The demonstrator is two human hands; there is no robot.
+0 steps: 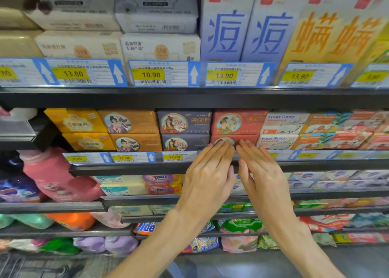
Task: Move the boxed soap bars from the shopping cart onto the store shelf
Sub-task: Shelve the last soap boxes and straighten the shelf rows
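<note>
Both hands, left hand [207, 172] and right hand [262, 172], lie flat with straight fingers, fingertips touching the lower red soap box [233, 140] on the store shelf [130, 168]; a second red box [237, 122] sits above it. Push evenly with both hands so the box seats square, flush with the grey boxes [185, 132] beside the left fingertips.

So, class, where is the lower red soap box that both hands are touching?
Head view, middle shelf, right of centre: the lower red soap box sits under another red box, between the purple boxes and Goat Soap boxes.
</note>
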